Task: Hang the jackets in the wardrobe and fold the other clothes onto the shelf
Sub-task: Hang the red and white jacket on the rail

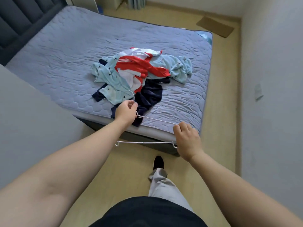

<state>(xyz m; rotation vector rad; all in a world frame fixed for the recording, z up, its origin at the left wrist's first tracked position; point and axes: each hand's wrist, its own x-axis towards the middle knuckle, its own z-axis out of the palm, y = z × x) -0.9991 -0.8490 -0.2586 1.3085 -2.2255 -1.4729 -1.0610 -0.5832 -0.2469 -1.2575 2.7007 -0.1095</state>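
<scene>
Head view: the left hand (pixel 126 112) pinches the white hanger (pixel 147 142) at its neck, and the right hand (pixel 186 140) curls round its right end. The clothes (pixel 141 74) lie heaped near the foot edge of the bed (pixel 65 63). Probably best to hold the hanger level and pull one jacket free before threading it.

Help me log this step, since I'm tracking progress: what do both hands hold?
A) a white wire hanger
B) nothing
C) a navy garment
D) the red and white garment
A: the left hand grips the white hanger just below its hook and the right hand holds its other end, while the clothes pile lies on the bed.
</scene>
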